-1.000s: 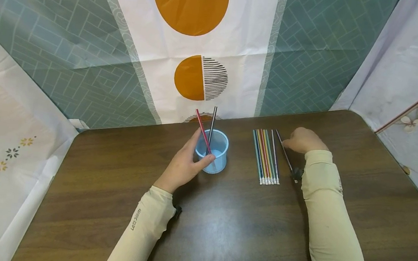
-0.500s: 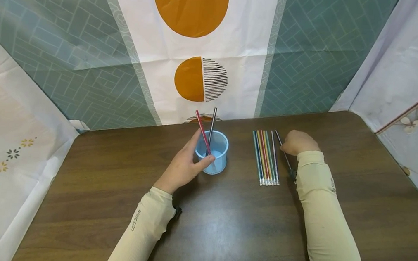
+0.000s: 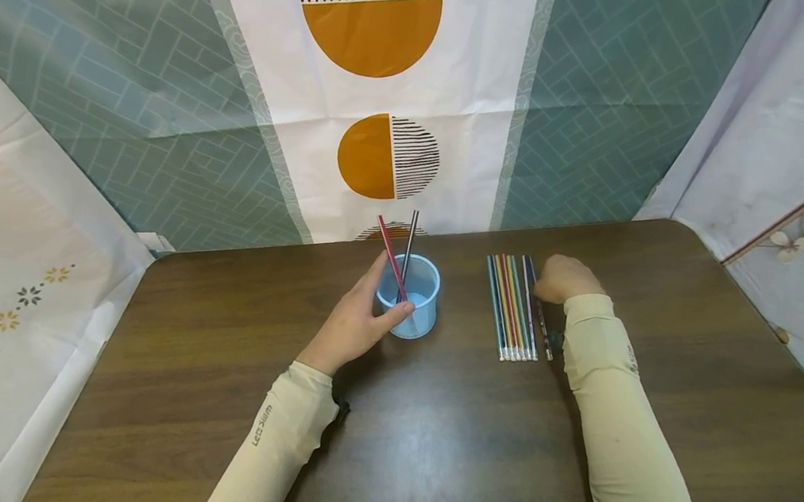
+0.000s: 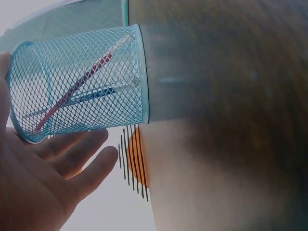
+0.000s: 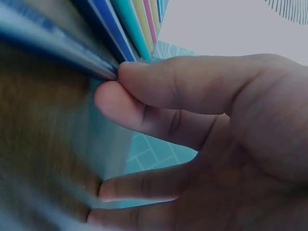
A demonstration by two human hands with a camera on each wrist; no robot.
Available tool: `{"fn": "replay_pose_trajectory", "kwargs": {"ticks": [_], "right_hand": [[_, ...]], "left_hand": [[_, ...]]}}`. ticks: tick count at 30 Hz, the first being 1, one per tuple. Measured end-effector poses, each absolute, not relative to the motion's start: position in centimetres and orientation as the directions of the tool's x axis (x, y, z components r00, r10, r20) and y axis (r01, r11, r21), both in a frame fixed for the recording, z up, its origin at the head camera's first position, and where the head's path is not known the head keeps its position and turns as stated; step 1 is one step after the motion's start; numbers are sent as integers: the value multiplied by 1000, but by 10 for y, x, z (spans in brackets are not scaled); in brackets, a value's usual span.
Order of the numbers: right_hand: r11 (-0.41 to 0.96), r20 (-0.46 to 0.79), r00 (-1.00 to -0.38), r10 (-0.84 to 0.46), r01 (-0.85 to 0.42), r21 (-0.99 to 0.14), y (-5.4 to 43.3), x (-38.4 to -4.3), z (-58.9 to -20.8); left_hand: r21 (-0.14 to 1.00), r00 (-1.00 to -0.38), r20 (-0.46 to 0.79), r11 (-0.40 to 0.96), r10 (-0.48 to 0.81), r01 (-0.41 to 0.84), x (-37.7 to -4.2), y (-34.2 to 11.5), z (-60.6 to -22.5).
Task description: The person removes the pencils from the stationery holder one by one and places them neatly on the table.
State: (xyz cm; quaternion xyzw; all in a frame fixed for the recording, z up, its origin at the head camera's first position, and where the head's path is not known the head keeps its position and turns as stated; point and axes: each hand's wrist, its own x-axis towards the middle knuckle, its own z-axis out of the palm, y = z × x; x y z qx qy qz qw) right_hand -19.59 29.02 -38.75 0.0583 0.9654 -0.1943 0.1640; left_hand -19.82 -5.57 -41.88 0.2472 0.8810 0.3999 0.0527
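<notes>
A light blue mesh pencil cup (image 3: 427,311) stands upright with a red pencil (image 3: 391,253) and a black pencil (image 3: 411,236) leaning inside. My left hand (image 3: 347,327) holds the cup from its left side, thumb at the front and index finger at the back. In the left wrist view, the other fingers stretch beside the mesh. My right hand (image 3: 566,280) pinches the far end of a dark pencil (image 5: 57,45) between thumb and index finger. That pencil lies just right of a row of colored pencils (image 3: 512,308), side by side with their eraser ends toward me.
The brown wooden table (image 3: 442,446) reaches back to a patterned cloth (image 3: 584,139) hanging behind it. White cloths hang on the left and right sides. The pencil row lies to the right of the cup.
My right hand has moved left, bringing the dark pencil close to the row and nearly in line with it. My left hand stays at the cup.
</notes>
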Motion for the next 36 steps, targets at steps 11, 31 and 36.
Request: {"fn": "replay_pose_trajectory", "kwargs": {"ticks": [11,31,36], "right_hand": [[910,-323,-945,50,176,-375,283,-198,-390],[895,-319,-947,30,168,-414,283,-199,-399],[907,-311,-950,32,159,-390,282,-200,-396]], "left_hand": [[730,-873,110,558,475,395,-198,-58,-419],[723,-874,93,571,476,388,-196,-56,-419],[720,-873,101,571,477,395,-197,-56,-418]]}}
